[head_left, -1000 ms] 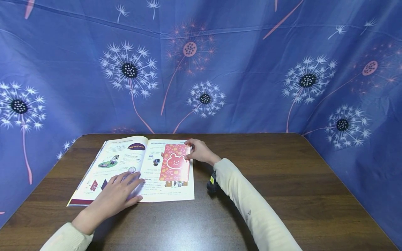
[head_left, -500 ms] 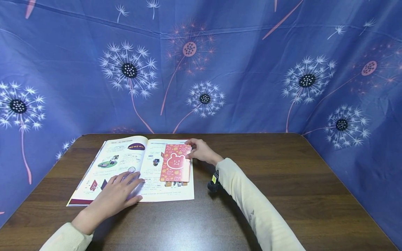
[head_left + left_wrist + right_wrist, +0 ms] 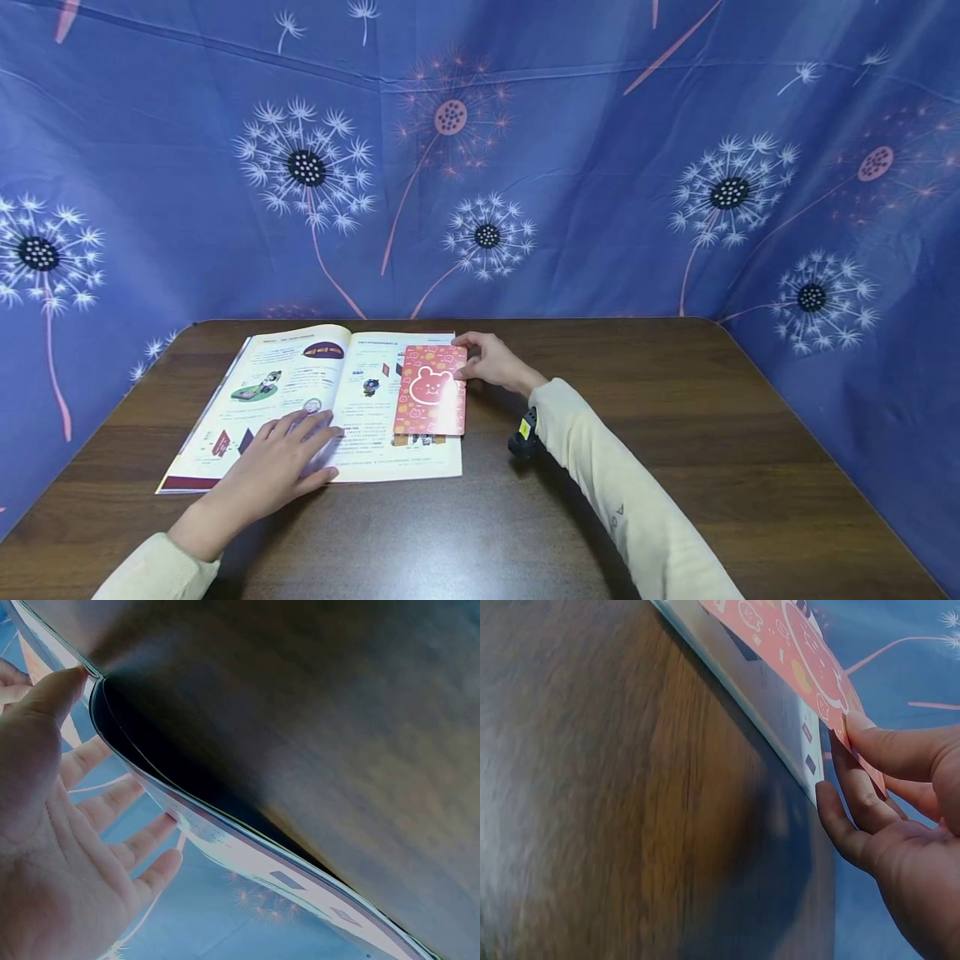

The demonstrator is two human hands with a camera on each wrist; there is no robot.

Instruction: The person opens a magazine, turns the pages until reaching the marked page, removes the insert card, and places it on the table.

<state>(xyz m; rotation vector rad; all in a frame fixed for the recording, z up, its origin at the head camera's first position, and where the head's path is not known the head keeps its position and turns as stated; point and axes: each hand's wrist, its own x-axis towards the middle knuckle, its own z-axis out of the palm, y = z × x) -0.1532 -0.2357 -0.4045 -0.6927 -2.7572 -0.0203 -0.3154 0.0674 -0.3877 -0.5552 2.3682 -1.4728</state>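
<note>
An open book [image 3: 360,454] with printed pages lies on the left part of the table. My left hand [image 3: 273,458] rests on it near the lower middle, fingers spread and fairly straight; in the left wrist view the thumb [image 3: 56,694] is by the book's lower edge at the spine. My right hand [image 3: 491,362] pinches the right edge of a red envelope [image 3: 430,392] with a white bear outline. In the right wrist view the thumb [image 3: 892,746] lies on the envelope's face with fingers behind it. The envelope overlaps the right page and reaches just past its edge.
The brown wooden table [image 3: 637,400] extends to the right of the book. Behind it hangs a blue cloth [image 3: 600,167] with dandelion prints. A black wrist camera [image 3: 523,435] sits under the right sleeve [image 3: 622,492].
My right hand has moved a little to the right with the red envelope, uncovering more of the right page. The left hand stays in place on the book.
</note>
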